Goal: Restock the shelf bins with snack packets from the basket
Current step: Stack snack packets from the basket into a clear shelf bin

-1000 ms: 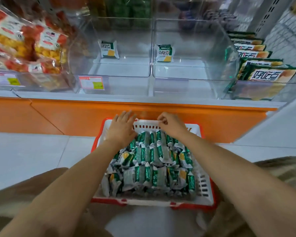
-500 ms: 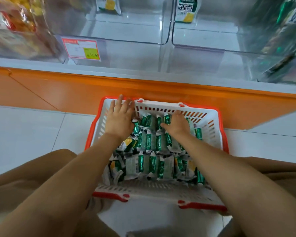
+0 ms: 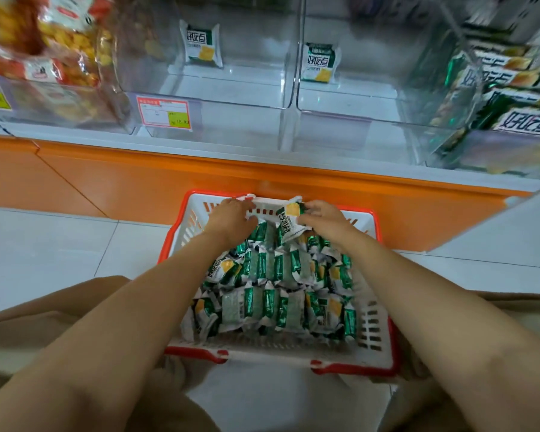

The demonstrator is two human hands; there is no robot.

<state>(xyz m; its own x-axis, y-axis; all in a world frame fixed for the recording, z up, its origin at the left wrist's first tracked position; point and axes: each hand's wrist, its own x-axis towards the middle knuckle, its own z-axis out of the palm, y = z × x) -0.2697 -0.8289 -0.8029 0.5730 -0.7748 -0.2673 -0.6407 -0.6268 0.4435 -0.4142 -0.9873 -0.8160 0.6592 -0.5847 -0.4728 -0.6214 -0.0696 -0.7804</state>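
A white basket with a red rim (image 3: 368, 335) stands on the floor below the shelf, filled with several green-and-white snack packets (image 3: 275, 294). My right hand (image 3: 323, 221) pinches one snack packet (image 3: 289, 221) and holds it raised at the basket's far end. My left hand (image 3: 231, 218) lies beside it, fingers curled over the packets by the far wall. Above are two clear shelf bins: the left bin (image 3: 231, 98) holds one packet (image 3: 201, 45), the right bin (image 3: 349, 104) holds one packet (image 3: 320, 62).
An orange shelf base (image 3: 144, 182) runs behind the basket. A bin of orange and yellow snack bags (image 3: 53, 57) sits at the left, and a bin of larger green packs (image 3: 524, 120) at the right. A price tag (image 3: 164, 113) hangs on the left bin. My knees flank the basket.
My right hand has taken hold of a packet and lifted it off the pile. My left hand's fingers went from flat to curled. The view tilted back up toward the bins.
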